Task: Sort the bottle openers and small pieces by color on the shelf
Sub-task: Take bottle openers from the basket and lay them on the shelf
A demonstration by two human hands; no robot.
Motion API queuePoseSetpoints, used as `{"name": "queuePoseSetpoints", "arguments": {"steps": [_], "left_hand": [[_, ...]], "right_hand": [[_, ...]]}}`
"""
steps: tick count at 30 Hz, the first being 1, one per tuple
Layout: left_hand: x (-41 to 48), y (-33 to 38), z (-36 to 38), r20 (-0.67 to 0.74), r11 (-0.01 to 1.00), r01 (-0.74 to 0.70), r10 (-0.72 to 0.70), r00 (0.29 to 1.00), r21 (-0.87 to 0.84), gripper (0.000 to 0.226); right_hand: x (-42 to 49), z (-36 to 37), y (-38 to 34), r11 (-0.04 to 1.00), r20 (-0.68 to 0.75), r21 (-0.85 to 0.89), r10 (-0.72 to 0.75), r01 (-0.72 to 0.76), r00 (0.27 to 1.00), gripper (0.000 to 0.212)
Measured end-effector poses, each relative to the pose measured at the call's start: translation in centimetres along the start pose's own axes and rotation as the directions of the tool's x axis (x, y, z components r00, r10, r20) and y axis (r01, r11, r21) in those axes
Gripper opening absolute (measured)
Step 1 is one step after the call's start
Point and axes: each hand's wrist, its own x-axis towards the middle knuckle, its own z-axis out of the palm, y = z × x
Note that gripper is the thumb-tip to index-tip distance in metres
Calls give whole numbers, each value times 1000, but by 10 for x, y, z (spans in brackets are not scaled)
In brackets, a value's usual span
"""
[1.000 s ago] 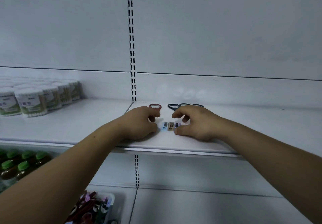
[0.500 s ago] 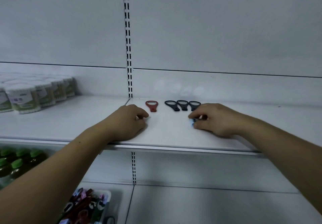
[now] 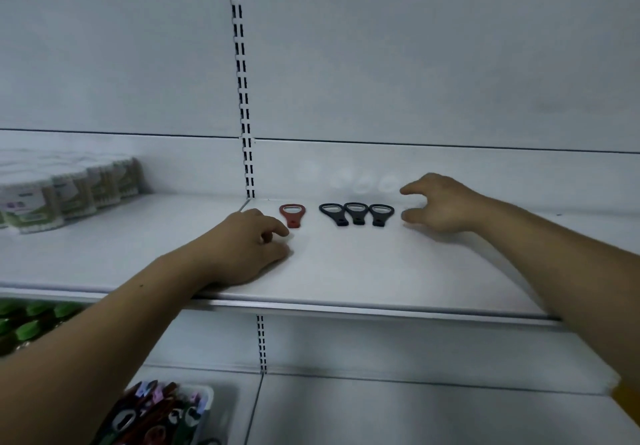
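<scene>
The left hand point(image 3: 249, 247) stays curled, contents unclear, at 7 o'clock of the red plastic bottle opener point(image 3: 292, 215) on the white metal shelf point(image 3: 346, 271), while the right hand point(image 3: 443, 205), now spread empty, has shifted to 3 o'clock of the three black plastic bottle openers point(image 3: 356, 213), the small pieces gone from sight and probably still unsorted.

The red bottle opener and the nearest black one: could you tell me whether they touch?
Apart. The head view shows bare shelf between the red bottle opener and the nearest black bottle opener.

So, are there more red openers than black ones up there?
No, one red opener lies beside three black openers on the shelf.
</scene>
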Motion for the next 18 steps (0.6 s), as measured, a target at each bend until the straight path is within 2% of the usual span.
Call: {"name": "queuePoseSetpoints", "arguments": {"steps": [4, 8, 11, 18], "left_hand": [[12, 1, 2, 48, 997, 2, -6, 999, 80, 51], [20, 7, 2, 192, 993, -63, 43, 980, 100, 87], [25, 11, 2, 312, 984, -47, -9, 950, 172, 76], [27, -17, -12, 251, 991, 88, -111, 962, 101, 73]], "right_hand": [[4, 15, -45, 983, 76, 28, -185, 183, 980, 56], [11, 29, -67, 964, 242, -12, -256, 267, 936, 52], [13, 32, -79, 964, 308, -21, -248, 267, 919, 48], [13, 39, -133, 952, 301, -82, -257, 294, 918, 52]]}}
